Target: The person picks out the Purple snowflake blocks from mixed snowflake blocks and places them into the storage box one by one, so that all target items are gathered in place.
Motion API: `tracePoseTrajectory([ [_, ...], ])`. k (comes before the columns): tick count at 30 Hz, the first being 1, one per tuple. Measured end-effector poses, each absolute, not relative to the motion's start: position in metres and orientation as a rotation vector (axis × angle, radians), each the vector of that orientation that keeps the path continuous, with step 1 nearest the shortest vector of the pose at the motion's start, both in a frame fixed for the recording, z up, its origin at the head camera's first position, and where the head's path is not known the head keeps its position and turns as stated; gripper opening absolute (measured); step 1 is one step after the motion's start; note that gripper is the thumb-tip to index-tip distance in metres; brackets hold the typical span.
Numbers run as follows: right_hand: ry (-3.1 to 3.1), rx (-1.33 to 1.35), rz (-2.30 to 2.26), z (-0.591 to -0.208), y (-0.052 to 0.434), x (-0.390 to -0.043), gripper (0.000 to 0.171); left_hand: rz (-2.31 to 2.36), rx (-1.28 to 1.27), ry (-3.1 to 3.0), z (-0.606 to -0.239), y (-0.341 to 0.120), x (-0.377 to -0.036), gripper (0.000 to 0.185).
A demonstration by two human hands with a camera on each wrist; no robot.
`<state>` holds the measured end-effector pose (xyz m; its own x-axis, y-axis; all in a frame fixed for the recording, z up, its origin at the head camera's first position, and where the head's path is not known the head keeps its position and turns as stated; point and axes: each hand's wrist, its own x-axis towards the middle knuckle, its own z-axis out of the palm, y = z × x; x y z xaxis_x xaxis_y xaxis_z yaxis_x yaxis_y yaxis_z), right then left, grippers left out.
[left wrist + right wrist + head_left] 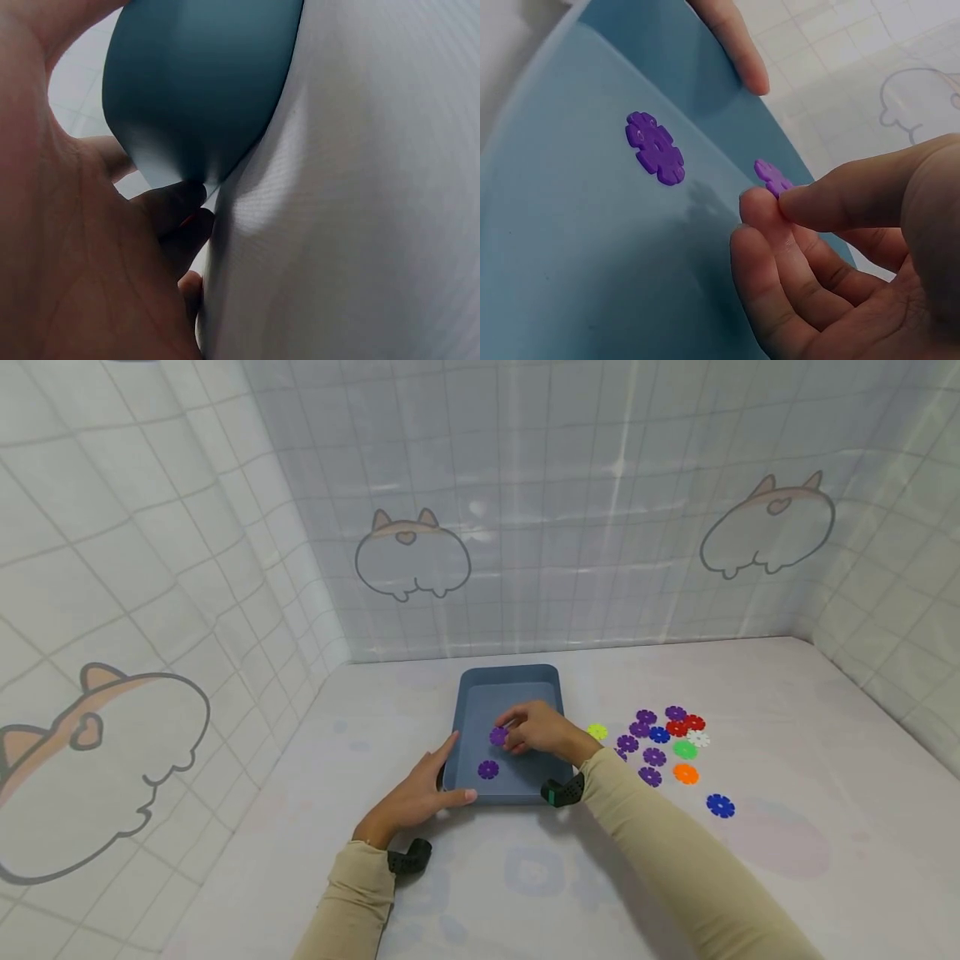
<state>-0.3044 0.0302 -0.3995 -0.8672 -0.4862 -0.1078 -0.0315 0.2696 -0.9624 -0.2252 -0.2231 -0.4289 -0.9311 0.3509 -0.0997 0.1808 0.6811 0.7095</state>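
Fingertips (pixel 769 206) of the right hand (pixel 542 731) pinch a purple snowflake disc (pixel 498 736) between thumb and forefinger, holding it just above the floor of the blue tray (pixel 510 693). In the right wrist view the same disc (pixel 772 177) sticks out past the thumb tip, and the other fingers curl loosely beneath it. A second purple disc (pixel 488 769) lies flat on the tray floor, nearer and slightly left of the held one; the two are apart.

At the tray's near left corner the left hand (pixel 417 792) holds on with narrow, nearly straight fingers: the thumb lies along the left wall and the forefinger runs along the near edge. In the left wrist view the tray's outer corner (pixel 199 82) rests against that palm (pixel 67 247), with the fingers tucked by the cloth under it.

To the right of the tray, on the pale tablecloth (pixel 787 735), a loose cluster of discs (pixel 663 739) is spread out: several purple ones, with blue, red, white, green and orange among them. A yellow-green disc (pixel 597 731) sits just right of the right wrist, between tray and cluster. One blue disc (pixel 720 806) lies by itself, nearer and further right than the rest.

Both arms wear beige sleeves (pixel 660 852), each with a dark wrist mount. Pale checked walls with cartoon animal outlines (pixel 412 558) stand on the far, left and right sides.
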Motion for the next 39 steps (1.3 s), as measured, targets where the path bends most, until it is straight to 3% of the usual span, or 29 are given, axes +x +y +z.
tracePoseTrajectory([
  [39, 2.246, -0.509, -1.370, -0.402, 0.018, -0.315, 0.038, 1.108, 0.425, 2.655, -0.428, -0.223, -0.225, 0.100],
])
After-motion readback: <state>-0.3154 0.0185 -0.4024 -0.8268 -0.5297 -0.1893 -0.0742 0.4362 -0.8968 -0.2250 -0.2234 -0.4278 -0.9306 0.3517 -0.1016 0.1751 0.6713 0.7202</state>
